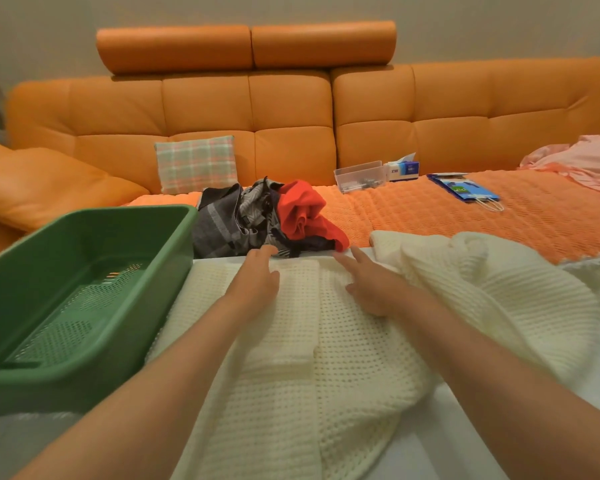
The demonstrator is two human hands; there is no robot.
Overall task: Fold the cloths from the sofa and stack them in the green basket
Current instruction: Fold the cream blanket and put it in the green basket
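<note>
A cream waffle-knit cloth [312, 362] lies spread on the white table in front of me, part of it bunched at the right. My left hand [257, 282] rests flat on its far part with straight fingers. My right hand [368, 285] lies beside it on the same cloth, fingers stretched forward. The green basket [146, 306] stands at the left of the table, with nothing inside. A pile of cloths, grey patterned [229, 223] and red [302, 209], sits on the sofa seat just beyond my fingertips.
The orange sofa [291, 109] runs across the back. On it are a plaid cushion [196, 164], a clear plastic box [359, 176], a tissue box [403, 168], a blue paper bag [463, 190] and pink fabric [582, 161] at the far right.
</note>
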